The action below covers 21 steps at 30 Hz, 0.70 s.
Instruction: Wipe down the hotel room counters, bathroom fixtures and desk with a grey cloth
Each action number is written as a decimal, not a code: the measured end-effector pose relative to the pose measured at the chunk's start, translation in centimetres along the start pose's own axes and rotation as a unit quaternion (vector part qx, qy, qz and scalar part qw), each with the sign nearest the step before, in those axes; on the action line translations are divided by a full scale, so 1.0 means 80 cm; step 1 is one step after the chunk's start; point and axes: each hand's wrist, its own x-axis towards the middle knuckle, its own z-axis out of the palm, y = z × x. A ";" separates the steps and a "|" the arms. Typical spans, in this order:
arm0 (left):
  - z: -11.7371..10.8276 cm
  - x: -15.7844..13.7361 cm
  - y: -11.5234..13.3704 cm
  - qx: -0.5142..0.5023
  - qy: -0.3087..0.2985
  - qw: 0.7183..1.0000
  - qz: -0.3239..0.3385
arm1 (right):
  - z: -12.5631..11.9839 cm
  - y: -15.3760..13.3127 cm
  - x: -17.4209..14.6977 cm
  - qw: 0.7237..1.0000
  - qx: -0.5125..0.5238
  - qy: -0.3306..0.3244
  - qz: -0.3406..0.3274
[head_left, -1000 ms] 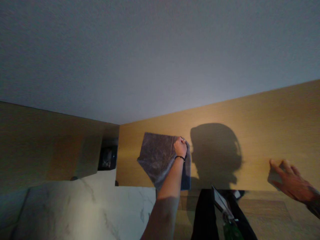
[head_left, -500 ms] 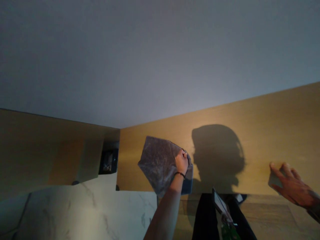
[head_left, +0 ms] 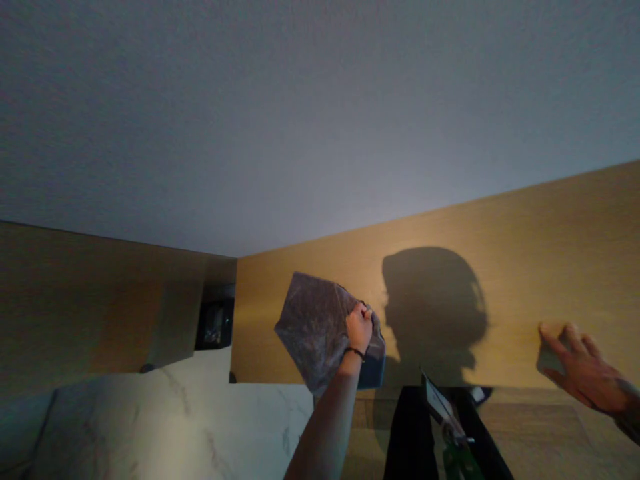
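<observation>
A grey cloth (head_left: 313, 320) lies partly spread on a long, narrow wooden surface (head_left: 525, 253). My left hand (head_left: 359, 327) is closed in a fist on the cloth's right part, bunching it there. The cloth's lower corner hangs past the surface's front edge, and a bluish part shows beside my wrist. Far to the right, my right hand (head_left: 583, 363) rests near the front edge with its fingers spread, touching the wood and holding nothing.
A plain grey wall (head_left: 320, 133) rises behind the surface. At left stands a wooden panel (head_left: 100, 300), with a dark object (head_left: 215, 325) in the gap beside it. Marble-patterned floor (head_left: 175, 427) lies below. A badge (head_left: 440, 403) hangs before my legs. My head's shadow falls on the wood.
My left hand has shifted very slightly left with the bunched part of the cloth. My right hand stays in place.
</observation>
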 end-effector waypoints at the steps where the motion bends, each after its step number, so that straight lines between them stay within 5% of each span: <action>1: -0.004 0.018 0.004 0.002 0.003 1.000 -0.001 | 0.000 0.000 0.000 1.000 -0.003 0.006 0.000; 5: -0.017 0.078 0.019 0.007 0.026 1.000 0.006 | 0.003 0.003 -0.001 1.000 -0.008 0.005 -0.012; 13: -0.007 -0.043 -0.032 0.025 -0.056 0.996 0.062 | 0.007 0.000 -0.002 0.999 0.028 0.003 0.023; 21: -0.003 0.005 -0.011 0.028 -0.040 0.997 0.067 | -0.010 -0.004 0.001 1.000 0.022 0.005 0.007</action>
